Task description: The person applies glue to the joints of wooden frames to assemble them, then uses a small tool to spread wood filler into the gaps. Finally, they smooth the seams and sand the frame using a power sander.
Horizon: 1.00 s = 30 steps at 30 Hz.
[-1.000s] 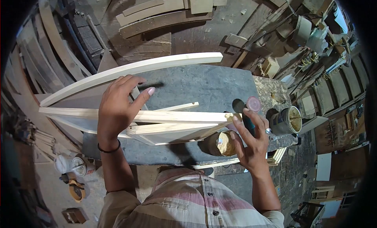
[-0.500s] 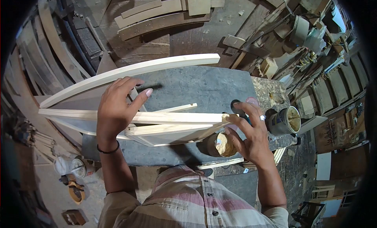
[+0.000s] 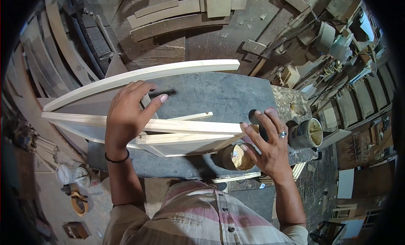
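Observation:
My left hand (image 3: 130, 114) rests over the wooden frame, its thumb and fingers apart around the side of a pale strip (image 3: 194, 126). A long curved pale strip (image 3: 168, 69) runs just beyond its fingers. At the strip's right end is my right hand (image 3: 270, 146), fingers spread, fingertips close to or touching the end. Below that end, a jar of tan paste (image 3: 241, 157) stands near my right thumb. A short thin strip (image 3: 193, 116) lies across the frame.
The frame lies on a dark grey table sheet (image 3: 219, 91). A bucket of paste with a stick (image 3: 313, 133) stands at the right. Curved boards (image 3: 177, 25) lie beyond the table, and more boards (image 3: 50, 59) stand at the left. Two tubs (image 3: 82, 177) are at the lower left.
My right hand's fingers have straightened and spread slightly at the strip's end. My left hand has barely moved. The view has shifted slightly.

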Tool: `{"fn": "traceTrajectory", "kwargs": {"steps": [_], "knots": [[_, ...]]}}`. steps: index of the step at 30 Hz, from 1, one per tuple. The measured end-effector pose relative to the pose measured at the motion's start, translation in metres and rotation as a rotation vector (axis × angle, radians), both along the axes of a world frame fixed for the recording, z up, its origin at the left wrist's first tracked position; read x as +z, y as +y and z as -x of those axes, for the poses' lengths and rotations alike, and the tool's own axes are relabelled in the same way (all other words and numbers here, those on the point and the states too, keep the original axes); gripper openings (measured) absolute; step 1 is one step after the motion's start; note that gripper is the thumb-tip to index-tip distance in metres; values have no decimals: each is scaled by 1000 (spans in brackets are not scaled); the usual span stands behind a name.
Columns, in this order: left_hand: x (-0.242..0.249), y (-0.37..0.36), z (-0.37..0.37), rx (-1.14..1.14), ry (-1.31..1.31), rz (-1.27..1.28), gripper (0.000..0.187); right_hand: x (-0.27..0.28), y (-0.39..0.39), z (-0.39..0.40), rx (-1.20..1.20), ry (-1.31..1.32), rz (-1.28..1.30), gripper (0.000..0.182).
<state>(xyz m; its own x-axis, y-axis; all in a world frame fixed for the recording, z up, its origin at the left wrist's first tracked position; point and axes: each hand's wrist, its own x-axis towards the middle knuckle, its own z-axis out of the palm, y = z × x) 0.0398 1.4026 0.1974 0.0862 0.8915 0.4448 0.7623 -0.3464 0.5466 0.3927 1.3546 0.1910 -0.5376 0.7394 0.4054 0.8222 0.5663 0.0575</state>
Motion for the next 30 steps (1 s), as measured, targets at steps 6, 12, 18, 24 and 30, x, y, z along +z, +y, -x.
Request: {"fn": "traceTrajectory", "kwargs": {"steps": [6,12,18,24,30], "knots": [[-3,-1,1,7,48,-61,29,-4,0,1,51,193,147,58],[2,-1,-1,-5,30,-13,29,-10,0,0,132,365,233,57],[-6,1,1,2,33,-103,28,-14,-1,0,43,424,191,60],[-4,1,1,-17,51,-121,28,-13,-3,0,25,311,201,57],[-5,0,0,7,66,-123,28,-3,-4,2,-13,43,22,57]]}}
